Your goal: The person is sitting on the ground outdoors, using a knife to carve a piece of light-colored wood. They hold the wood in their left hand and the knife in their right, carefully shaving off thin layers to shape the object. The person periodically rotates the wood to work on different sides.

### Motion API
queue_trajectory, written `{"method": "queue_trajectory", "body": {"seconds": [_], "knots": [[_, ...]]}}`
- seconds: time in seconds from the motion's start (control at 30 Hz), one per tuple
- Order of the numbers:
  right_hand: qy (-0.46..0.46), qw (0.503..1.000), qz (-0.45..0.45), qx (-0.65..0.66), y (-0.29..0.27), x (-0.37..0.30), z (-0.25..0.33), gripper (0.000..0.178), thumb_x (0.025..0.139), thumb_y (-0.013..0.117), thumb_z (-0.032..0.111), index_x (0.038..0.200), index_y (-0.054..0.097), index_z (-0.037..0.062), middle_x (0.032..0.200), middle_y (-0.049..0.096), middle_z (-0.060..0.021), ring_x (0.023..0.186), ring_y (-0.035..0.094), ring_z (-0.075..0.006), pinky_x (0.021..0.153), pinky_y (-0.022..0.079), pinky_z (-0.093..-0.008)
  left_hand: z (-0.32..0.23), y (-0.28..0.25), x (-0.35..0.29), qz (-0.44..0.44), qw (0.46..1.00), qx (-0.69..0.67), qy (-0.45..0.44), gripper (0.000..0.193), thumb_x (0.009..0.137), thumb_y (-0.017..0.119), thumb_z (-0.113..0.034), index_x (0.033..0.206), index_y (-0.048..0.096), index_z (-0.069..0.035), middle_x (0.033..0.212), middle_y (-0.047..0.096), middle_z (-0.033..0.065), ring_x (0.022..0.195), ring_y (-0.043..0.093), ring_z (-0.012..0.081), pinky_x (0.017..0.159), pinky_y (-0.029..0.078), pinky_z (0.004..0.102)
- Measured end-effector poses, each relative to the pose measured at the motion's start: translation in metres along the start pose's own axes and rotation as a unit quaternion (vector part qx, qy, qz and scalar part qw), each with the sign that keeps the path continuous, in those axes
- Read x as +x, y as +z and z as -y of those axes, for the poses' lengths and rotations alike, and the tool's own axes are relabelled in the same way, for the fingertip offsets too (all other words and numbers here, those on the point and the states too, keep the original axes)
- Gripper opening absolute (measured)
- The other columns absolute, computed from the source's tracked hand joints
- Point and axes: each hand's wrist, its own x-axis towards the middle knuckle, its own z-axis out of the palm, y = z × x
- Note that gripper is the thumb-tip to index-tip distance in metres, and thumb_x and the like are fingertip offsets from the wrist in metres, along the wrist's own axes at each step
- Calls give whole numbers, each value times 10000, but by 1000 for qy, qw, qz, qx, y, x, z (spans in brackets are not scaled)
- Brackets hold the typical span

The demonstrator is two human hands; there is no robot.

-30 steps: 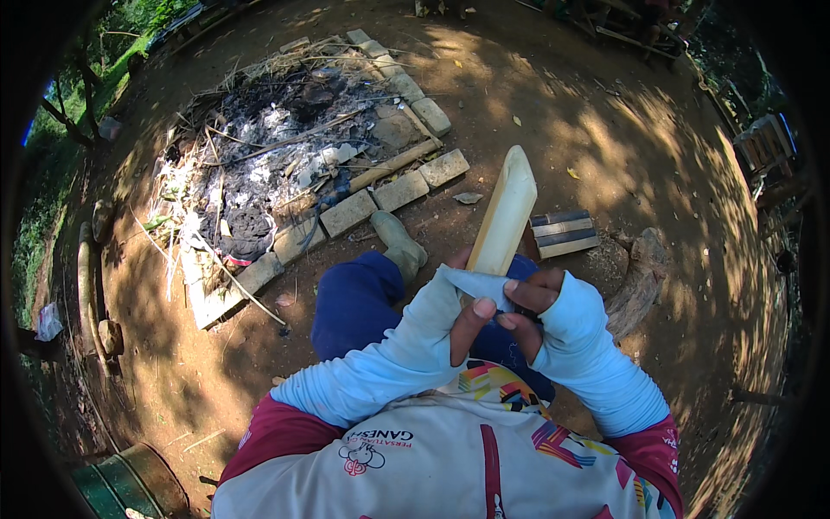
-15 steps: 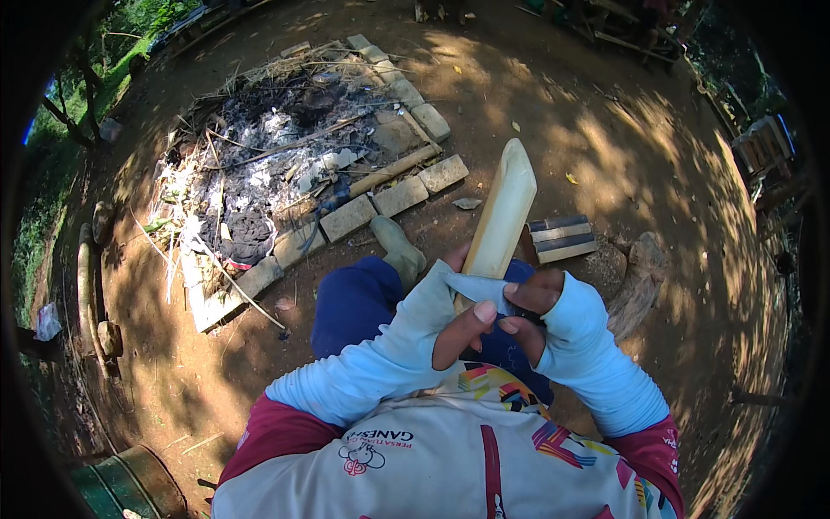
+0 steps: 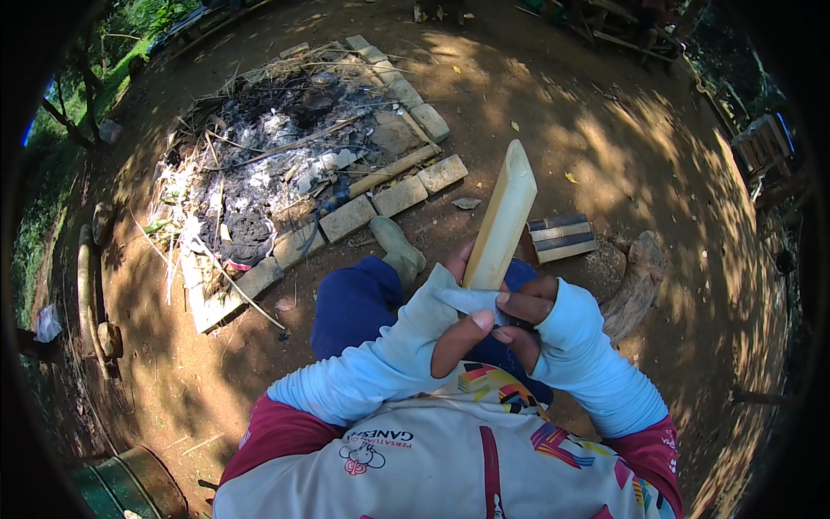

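Note:
A pale, smooth bamboo piece [image 3: 500,225] with a slanted, pointed upper end rises from between my hands, tilted to the right. My left hand [image 3: 456,333] is closed around its lower part, fingers behind and thumb in front. Across the lower part of the bamboo lies a flat, thin grey-blue piece [image 3: 469,299]; whether it is a folded sheet or a blade I cannot tell. The thumb and fingers of my right hand [image 3: 529,316] pinch its right end. Light blue fingerless sleeves cover both palms. The bamboo's lower end is hidden by my hands.
Concrete blocks [image 3: 348,218] edge a heap of ash and charred sticks [image 3: 285,130] ahead to the left. Dark-striped split pieces [image 3: 562,239] lie on the ground beside a log [image 3: 635,285] at right. A green drum [image 3: 130,484] stands at lower left.
The grey-blue piece has turned and shifted slightly down and left across the bamboo, with my right-hand fingers following. The bamboo has barely moved.

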Motion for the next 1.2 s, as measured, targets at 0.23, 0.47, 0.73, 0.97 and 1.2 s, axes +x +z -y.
{"method": "queue_trajectory", "body": {"seconds": [0.23, 0.47, 0.73, 0.97, 1.2], "knots": [[-3, 1000, -27, -6, 4, -3, -3, 338, 737, 824, 193, 1037, 691, 116, 773, 597, -56, 589, 606, -223, 497, 459, -343, 2, 4, 0, 4, 1000, 9, 21, 715, 963, 588, -345, 1477, 239, 12, 1203, 519, 81, 1101, 499, 139, 960, 413, 279], [8, 999, -31, -6, 3, -2, -3, 308, 741, 816, 189, 1014, 692, 117, 781, 596, -57, 591, 611, -230, 504, 475, -352, 11, 9, 0, -14, 998, -8, 60, 569, 990, 571, -264, 1429, 317, -5, 1169, 539, 64, 1076, 511, 123, 936, 430, 262], [21, 999, -37, -24, 2, 0, 0, 304, 738, 809, 171, 1013, 692, 118, 792, 603, -70, 617, 620, -240, 514, 483, -355, 19, 9, -1, -44, 996, 55, 62, 512, 988, 567, -214, 1393, 350, 12, 1126, 589, 84, 994, 575, 147, 885, 470, 275], [29, 998, -58, -23, 6, 0, -4, 294, 746, 796, 147, 1018, 691, 113, 818, 623, -91, 624, 632, -266, 530, 496, -364, 33, 14, 1, -107, 986, 83, 101, 558, 990, 562, -318, 1384, 355, 19, 1093, 596, 72, 963, 573, 128, 844, 468, 277], [34, 995, -95, -16, 11, 2, -11, 297, 766, 781, 97, 1048, 686, 85, 788, 635, -107, 634, 650, -272, 551, 507, -346, 24, 11, 3, -88, 986, 134, 37, 565, 992, 546, -355, 1352, 366, 41, 1103, 599, 136, 1020, 596, 205, 903, 458, 327]]}}
